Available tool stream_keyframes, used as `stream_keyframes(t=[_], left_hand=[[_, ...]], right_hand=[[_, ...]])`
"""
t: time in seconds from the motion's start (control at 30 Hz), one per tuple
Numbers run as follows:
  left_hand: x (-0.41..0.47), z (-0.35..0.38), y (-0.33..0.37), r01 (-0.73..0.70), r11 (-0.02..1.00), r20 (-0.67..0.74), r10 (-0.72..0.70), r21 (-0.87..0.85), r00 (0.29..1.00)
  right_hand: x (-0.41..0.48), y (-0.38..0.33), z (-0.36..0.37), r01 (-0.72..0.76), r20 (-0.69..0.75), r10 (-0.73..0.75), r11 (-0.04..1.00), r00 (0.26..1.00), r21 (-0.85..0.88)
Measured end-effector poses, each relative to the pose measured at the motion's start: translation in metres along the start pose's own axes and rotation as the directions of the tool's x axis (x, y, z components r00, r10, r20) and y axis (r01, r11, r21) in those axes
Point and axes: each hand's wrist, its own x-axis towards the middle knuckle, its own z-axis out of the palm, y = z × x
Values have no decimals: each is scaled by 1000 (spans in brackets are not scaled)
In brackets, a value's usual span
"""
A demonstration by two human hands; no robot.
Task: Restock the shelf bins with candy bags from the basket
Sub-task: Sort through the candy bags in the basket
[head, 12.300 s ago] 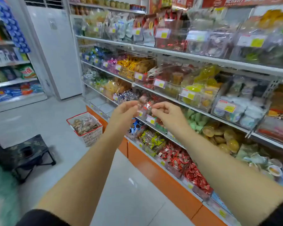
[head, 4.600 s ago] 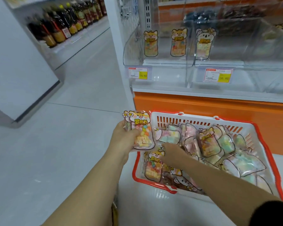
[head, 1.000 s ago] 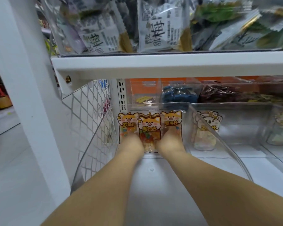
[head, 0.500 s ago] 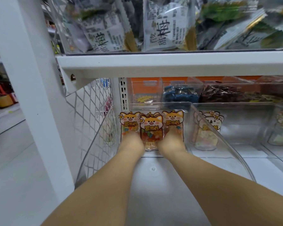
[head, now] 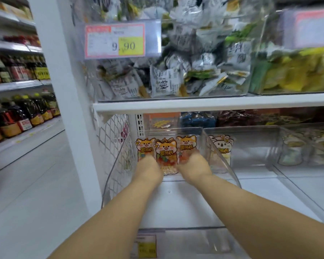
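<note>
Clear plastic bin (head: 172, 202): floor mostly bare, lots of room left. Both arms reach deep inside bin. Left hand (head: 148, 167) and right hand (head: 194, 166) sit side by side near back of bin, apart, against bottoms of bags. Fingers hidden, so cannot tell if gripping or just pushing. Three orange animal-face candy bags (head: 166, 152) stand in row at back of bin. Few seconds ago bags were in left hand over basket. Over last second hands hardly moved. Guess: first batch placed, being straightened. More trips needed.

A price tag (head: 123, 41) reading 9.90 sits in front of wrapped snack packets (head: 165, 83); dark bottles (head: 22, 116) line the left shelves.
</note>
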Motion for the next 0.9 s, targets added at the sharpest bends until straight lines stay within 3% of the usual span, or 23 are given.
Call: stream_keyframes(t=[0.27, 0.5, 0.6, 0.73, 0.9], left_hand=[[-121, -33, 18, -251, 906, -88, 235, -341, 968], [-241, -19, 13, -168, 812, -1, 202, -559, 979], [-284, 17, -2, -132, 825, 66, 201, -550, 977], [-321, 70, -23, -92, 904, 207, 194, -418, 959], [-339, 137, -51, -71, 972, 462, 171, -225, 870]], right_hand=[[-120, -20, -75, 170, 113, -187, 974, 976, 148], [-230, 34, -136, 254, 192, -268, 962, 944, 98], [-267, 89, -143, 201, 252, -209, 978, 945, 59], [-292, 173, -147, 92, 325, -51, 989, 945, -114], [-291, 246, -150, 36, 361, 130, 907, 923, -419]])
